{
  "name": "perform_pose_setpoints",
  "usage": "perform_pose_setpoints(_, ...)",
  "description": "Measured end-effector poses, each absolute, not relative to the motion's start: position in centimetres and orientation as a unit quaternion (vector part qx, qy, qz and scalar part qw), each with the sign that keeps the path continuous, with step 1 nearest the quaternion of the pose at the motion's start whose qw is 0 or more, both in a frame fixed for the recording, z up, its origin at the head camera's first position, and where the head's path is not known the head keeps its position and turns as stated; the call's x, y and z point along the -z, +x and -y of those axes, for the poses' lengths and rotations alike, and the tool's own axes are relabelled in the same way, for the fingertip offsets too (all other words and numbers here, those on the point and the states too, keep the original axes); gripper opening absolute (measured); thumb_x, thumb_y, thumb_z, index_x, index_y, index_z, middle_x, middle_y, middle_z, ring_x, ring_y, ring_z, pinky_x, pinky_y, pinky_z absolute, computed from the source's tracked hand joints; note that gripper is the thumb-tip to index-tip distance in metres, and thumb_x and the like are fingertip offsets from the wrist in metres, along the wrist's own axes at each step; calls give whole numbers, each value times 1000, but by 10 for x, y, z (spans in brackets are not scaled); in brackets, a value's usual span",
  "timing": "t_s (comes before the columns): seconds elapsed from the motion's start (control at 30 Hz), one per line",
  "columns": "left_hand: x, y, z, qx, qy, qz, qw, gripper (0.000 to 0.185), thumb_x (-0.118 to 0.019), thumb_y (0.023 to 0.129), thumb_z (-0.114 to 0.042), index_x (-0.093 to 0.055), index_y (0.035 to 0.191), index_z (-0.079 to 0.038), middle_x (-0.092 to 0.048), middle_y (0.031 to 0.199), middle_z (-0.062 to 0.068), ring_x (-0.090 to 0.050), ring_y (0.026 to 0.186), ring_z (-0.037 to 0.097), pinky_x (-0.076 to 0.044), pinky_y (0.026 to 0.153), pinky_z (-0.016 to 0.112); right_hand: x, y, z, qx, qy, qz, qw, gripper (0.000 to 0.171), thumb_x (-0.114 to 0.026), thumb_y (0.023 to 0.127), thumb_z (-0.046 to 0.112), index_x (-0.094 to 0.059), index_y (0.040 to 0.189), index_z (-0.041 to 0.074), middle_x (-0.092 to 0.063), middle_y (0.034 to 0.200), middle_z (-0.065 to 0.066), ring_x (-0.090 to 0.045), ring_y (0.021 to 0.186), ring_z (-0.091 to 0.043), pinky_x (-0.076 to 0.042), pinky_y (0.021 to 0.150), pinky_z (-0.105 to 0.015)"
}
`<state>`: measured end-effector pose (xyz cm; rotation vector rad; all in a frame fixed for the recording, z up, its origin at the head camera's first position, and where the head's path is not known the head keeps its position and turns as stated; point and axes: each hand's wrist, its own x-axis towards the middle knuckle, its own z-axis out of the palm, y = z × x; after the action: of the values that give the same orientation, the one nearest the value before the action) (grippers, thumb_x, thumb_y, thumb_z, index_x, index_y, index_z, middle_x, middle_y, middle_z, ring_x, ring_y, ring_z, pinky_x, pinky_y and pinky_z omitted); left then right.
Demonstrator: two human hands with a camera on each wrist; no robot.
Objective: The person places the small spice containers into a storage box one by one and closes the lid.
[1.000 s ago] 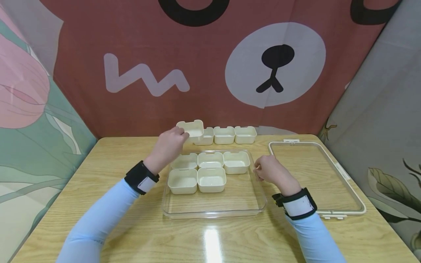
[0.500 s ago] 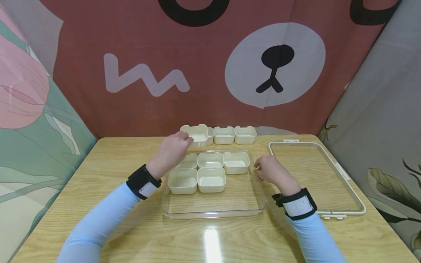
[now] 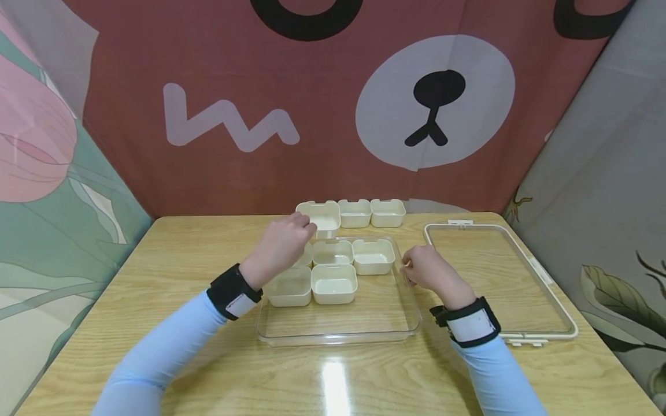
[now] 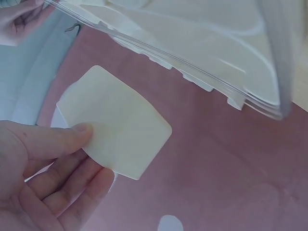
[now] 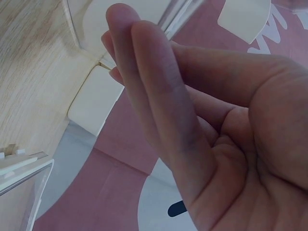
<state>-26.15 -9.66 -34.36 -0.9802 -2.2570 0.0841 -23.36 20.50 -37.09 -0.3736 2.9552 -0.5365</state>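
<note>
I saw my left hand (image 3: pixel 283 245) just left of the frame's centre, raised over the far left corner of the clear tray (image 3: pixel 338 332). Its thumb and fingers pinched the near left edge of a small cream cup (image 3: pixel 322 215), and the left wrist view showed the thumb (image 4: pixel 57 139) pressed flat on the cup's underside (image 4: pixel 115 122) with the fingers curled behind it. The cup sat at the far edge of the tray, above the desk (image 3: pixel 156 260), at the left end of a row with two more cream cups (image 3: pixel 372 212) standing against the red bear curtain (image 3: pixel 312 115).

Inside the tray, at centre frame, five more cups were packed in the far left part in two rows; the two on the left were partly hidden behind my left hand and wrist. The clearest were the near middle cup (image 3: pixel 334 283) and the far right cup (image 3: pixel 373 255). The near half of the tray was bare plastic.

Right of centre, my right hand (image 3: pixel 429 270) rested at the tray's right rim, fingers loosely curled; the right wrist view showed the fingers (image 5: pixel 144 86) held together, grasping nothing that I could make out. Further right, the tray's lid (image 3: pixel 564 323) lay flat on the desk, well apart from the cups.
</note>
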Motion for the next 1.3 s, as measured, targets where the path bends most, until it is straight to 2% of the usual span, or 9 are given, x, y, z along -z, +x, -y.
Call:
perform_pose_setpoints(0.43, 340, -248, 77, -53, -403, 856, 321, 16, -61, 78, 7, -70, 81, -6, -61, 69, 4, -52, 62, 16, -41, 50, 22, 369, -235, -205, 181, -122, -974, 62, 18, -63, 88, 7, -68, 98, -8, -69, 71, -8, -62, 56, -10, -50, 53, -26)
perform_pose_setpoints(0.73, 343, -240, 64, -44, -415, 842, 342, 20, -57, 78, 9, -66, 73, -8, -56, 64, 2, -48, 58, 14, -34, 44, 21, 371, -236, -206, 171, -117, -976, 67, 20, -63, 88, 8, -68, 100, -7, -68, 70, -7, -61, 57, -10, -50, 54, -27)
perform_pose_setpoints(1.03, 346, -234, 53, -41, -433, 831, 347, 22, -56, 75, 11, -64, 69, -9, -54, 62, 1, -47, 56, 14, -33, 42, 20, 371, -235, -206, 172, -117, -976, 71, 20, -62, 89, 8, -67, 101, -8, -67, 68, -5, -60, 56, -10, -49, 53, -26)
perform_pose_setpoints(1.3, 346, -227, 42, -47, -448, 822, 348, 20, -59, 78, 7, -65, 69, -10, -55, 62, -1, -45, 55, 12, -32, 43, 18, 372, -235, -207, 176, -128, -974, 62, 18, -62, 88, 7, -68, 98, -7, -66, 65, -4, -59, 55, -9, -48, 52, -25)
